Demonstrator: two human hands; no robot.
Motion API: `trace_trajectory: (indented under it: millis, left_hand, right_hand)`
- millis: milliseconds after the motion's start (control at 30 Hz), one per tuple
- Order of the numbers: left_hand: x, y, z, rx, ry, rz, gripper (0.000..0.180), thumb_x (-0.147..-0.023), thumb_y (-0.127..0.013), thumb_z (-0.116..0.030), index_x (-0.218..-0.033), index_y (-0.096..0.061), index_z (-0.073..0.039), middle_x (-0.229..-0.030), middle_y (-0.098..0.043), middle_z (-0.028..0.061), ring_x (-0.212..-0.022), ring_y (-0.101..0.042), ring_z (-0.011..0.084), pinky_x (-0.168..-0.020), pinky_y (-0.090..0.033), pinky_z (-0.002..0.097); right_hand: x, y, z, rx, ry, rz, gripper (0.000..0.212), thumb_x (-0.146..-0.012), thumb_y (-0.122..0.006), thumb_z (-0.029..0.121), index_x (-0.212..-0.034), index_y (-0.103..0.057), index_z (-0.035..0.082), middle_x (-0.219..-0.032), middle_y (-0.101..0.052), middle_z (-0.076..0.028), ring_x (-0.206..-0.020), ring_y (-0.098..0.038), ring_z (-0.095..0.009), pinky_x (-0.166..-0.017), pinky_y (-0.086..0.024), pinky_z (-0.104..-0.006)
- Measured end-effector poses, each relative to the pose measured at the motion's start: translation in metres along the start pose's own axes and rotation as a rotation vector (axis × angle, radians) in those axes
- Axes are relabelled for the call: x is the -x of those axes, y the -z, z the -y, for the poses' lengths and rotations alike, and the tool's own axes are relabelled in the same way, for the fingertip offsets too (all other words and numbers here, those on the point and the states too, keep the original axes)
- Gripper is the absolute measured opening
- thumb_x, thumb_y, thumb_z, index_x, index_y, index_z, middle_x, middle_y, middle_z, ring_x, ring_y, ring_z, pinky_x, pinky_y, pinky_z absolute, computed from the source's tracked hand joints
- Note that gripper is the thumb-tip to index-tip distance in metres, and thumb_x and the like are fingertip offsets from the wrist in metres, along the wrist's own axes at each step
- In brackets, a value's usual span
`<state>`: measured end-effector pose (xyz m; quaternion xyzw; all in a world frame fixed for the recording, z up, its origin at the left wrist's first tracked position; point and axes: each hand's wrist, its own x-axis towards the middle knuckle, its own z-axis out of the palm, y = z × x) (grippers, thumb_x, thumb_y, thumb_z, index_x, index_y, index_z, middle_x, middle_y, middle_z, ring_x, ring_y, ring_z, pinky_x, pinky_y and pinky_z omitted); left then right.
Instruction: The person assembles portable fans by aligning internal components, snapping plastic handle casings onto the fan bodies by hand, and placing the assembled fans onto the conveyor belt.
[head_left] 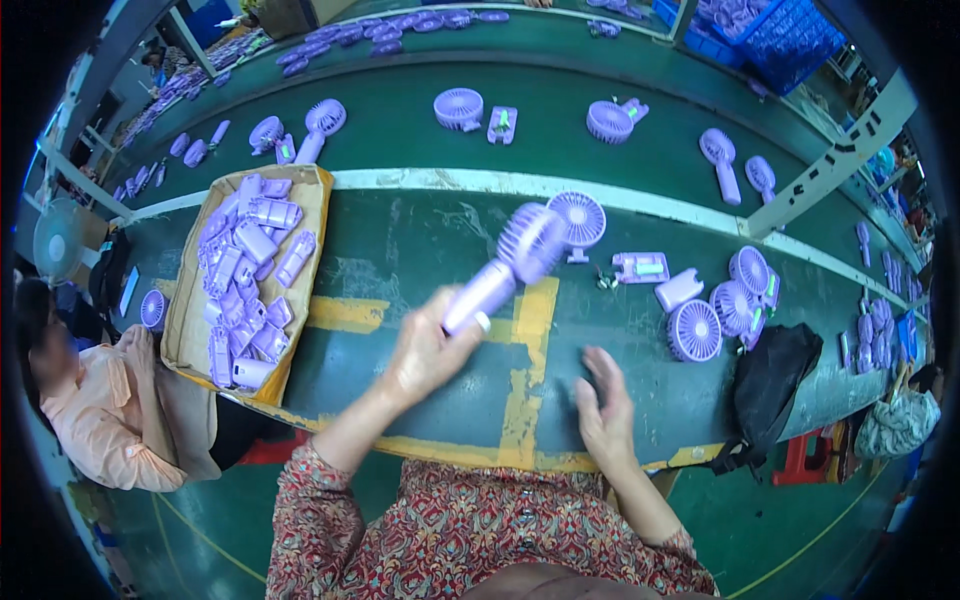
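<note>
My left hand (425, 352) grips the handle of a purple handheld fan (505, 264), lifted above the green table (420, 240), its round head pointing up and to the right. My right hand (605, 410) hovers low over the table near its front edge, fingers apart, holding nothing. Just beyond the held fan a purple fan head (578, 220) stands upright on the table. A purple handle shell with a green insert (640, 267) lies to its right.
A cardboard tray (188, 330) of purple handle shells sits at the left. Several purple fan heads (735, 300) cluster at the right beside a black bag (775, 375). More fans (460, 108) lie on the far belt. A person in orange (95, 410) sits at the left.
</note>
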<state>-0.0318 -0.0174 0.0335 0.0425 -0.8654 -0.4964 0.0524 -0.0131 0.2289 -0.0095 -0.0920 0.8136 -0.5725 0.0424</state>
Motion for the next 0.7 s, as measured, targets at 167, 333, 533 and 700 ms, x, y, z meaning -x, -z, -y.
trace_trajectory:
  millis: [167, 333, 533, 700]
  left_hand:
    - [-0.119, 0.047, 0.032, -0.666, -0.162, -0.408, 0.038, -0.075, -0.062, -0.013, -0.110, -0.051, -0.003, -0.080, -0.060, 0.0239, -0.076, -0.062, 0.0409, -0.067, -0.050, 0.0491]
    - [-0.216, 0.078, 0.107, -0.700, -0.048, -0.494, 0.059, -0.078, -0.065, -0.022, -0.125, -0.038, 0.002, -0.115, -0.046, 0.0265, -0.105, -0.049, 0.0411, -0.085, -0.043, 0.0481]
    - [-0.182, 0.029, 0.028, -0.252, -0.429, -0.398, 0.062, -0.082, -0.062, -0.019, -0.131, -0.034, 0.007, -0.134, -0.036, 0.0265, -0.127, -0.033, 0.0382, -0.107, -0.026, 0.0411]
    - [-0.129, 0.042, -0.089, 0.190, -0.902, -0.416, 0.052, -0.084, -0.059, -0.012, -0.133, -0.041, -0.005, -0.134, -0.042, 0.0154, -0.125, -0.040, 0.0289, -0.100, -0.036, 0.0400]
  right_hand:
    - [0.041, 0.048, -0.019, 0.601, 0.146, -0.207, 0.042, -0.085, -0.053, 0.004, -0.125, -0.043, -0.004, -0.121, -0.051, -0.025, -0.114, -0.049, -0.041, -0.101, -0.035, -0.0464]
    - [0.047, 0.042, -0.034, 0.706, 0.262, -0.217, 0.030, -0.079, -0.054, -0.001, -0.109, -0.054, -0.003, -0.122, -0.053, -0.022, -0.117, -0.049, -0.037, -0.102, -0.033, -0.0489]
    - [0.048, 0.045, -0.038, 0.712, 0.255, -0.259, 0.026, -0.077, -0.056, -0.001, -0.103, -0.058, 0.000, -0.115, -0.057, -0.019, -0.112, -0.053, -0.035, -0.099, -0.037, -0.0476]
    - [0.047, 0.052, -0.040, 0.708, 0.265, -0.281, 0.025, -0.078, -0.058, -0.001, -0.103, -0.057, 0.001, -0.116, -0.057, -0.018, -0.112, -0.053, -0.033, -0.099, -0.039, -0.0467]
